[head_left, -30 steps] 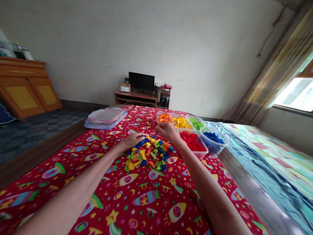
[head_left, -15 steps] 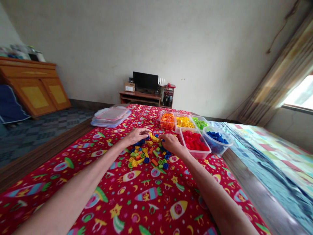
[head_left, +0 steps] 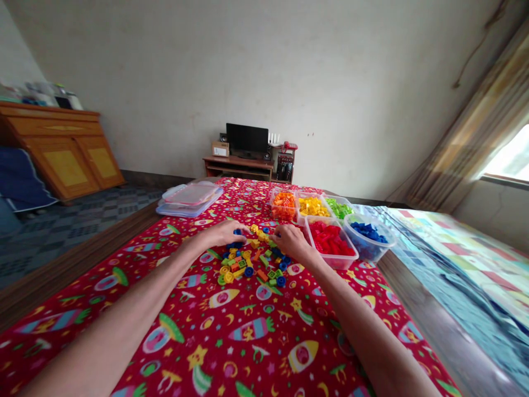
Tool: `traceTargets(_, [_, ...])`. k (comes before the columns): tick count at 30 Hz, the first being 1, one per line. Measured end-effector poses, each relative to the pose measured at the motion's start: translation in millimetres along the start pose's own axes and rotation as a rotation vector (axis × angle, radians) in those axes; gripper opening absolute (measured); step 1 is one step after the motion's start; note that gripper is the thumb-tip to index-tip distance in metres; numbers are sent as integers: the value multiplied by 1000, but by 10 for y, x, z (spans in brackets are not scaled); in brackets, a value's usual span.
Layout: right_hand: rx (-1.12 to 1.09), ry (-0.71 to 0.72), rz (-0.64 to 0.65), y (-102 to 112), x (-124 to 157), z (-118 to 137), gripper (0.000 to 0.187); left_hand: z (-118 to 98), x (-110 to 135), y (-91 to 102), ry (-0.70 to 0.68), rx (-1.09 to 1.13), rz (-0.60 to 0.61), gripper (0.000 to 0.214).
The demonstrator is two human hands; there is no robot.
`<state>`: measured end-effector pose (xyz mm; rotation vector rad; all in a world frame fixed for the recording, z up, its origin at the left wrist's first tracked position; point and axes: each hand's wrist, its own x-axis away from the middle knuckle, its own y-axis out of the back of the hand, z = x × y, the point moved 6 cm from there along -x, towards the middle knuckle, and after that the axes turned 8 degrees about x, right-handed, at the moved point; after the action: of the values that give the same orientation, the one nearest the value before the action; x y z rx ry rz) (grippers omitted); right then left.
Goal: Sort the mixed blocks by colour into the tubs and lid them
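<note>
A heap of small plastic bricks point(head_left: 253, 263) in blue, yellow, orange and green lies on the red rocket-print cloth point(head_left: 231, 331). My left hand point(head_left: 225, 234) rests on the heap's far left edge, fingers curled over some blue pieces. My right hand point(head_left: 291, 241) sits at the heap's far right edge, fingers bent down onto the bricks. What either hand holds is hidden. Just right of my right hand stands a clear tub of red bricks point(head_left: 330, 243).
Behind the red tub are tubs of orange point(head_left: 282, 203), yellow point(head_left: 312, 207) and green bricks point(head_left: 339, 208), and a round tub of blue bricks point(head_left: 369, 236). Stacked clear lids point(head_left: 189, 197) lie far left. A wooden edge point(head_left: 433, 325) borders the cloth on the right.
My right hand came down from above the heap onto its right edge. My left hand pulled back slightly on the blue pieces. The view shifted a little to the left.
</note>
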<state>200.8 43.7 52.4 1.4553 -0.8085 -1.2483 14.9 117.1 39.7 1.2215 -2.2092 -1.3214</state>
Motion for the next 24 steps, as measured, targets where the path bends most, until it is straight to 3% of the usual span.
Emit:
traceTargets(4, [-53, -4, -88, 81, 1, -17, 24, -13, -17, -93, 2, -79, 29, 28])
traceTargets(7, [-246, -13, -106, 116, -42, 10, 21, -56, -15, -54, 1, -60, -3, 28])
traceTargets(11, [-793, -149, -30, -20, -124, 32, 22, -187, -3, 89, 5, 88, -99, 48])
traceTargets(16, [-1547, -351, 123, -244, -100, 191, 27, -547, 18, 164, -73, 243, -180, 59])
traceTargets(20, [-1873, -436, 246, -280, -63, 376, 27, -817, 9, -22, -156, 220, -159, 55])
traceTargets(24, [-1849, -436, 274, -306, -73, 448, 19, -867, -16, -243, -214, 196, -169, 60])
